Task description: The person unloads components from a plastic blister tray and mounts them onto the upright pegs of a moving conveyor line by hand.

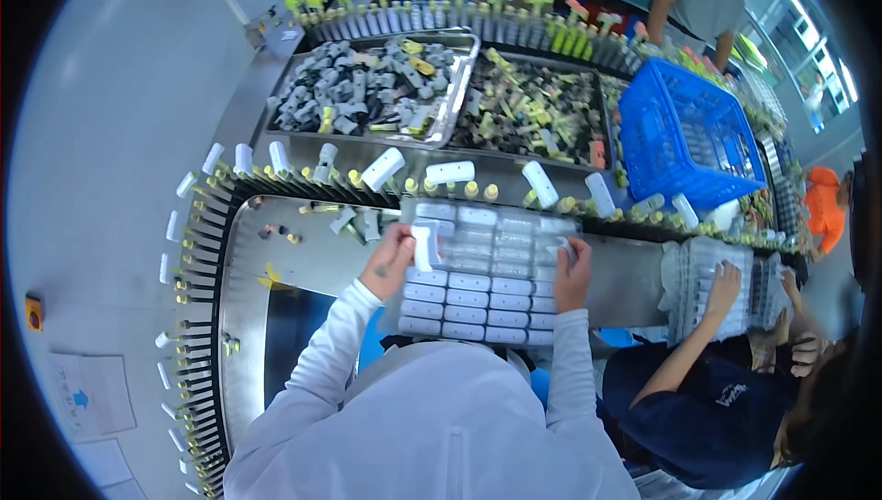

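Observation:
My left hand [393, 261] is closed on a white plastic piece [426, 248], rectangular with rounded ends. It holds the piece over the left side of a clear plastic tray [514, 241] with moulded compartments. At the tray's right side, my right hand [573, 272] pinches a small white piece [563, 244], partly hidden by the fingers. Several matching white pieces [478, 303] lie in rows in the tray's near half, with a couple more at its far left. Most far compartments show only clear plastic.
A curved line of spindles [197, 275] carrying white pieces runs along the left and beyond the tray. Behind it stand metal trays of grey clips [358, 87] and mixed parts [533, 110], and a blue crate [684, 137]. A co-worker's hand [724, 289] touches stacked trays at right.

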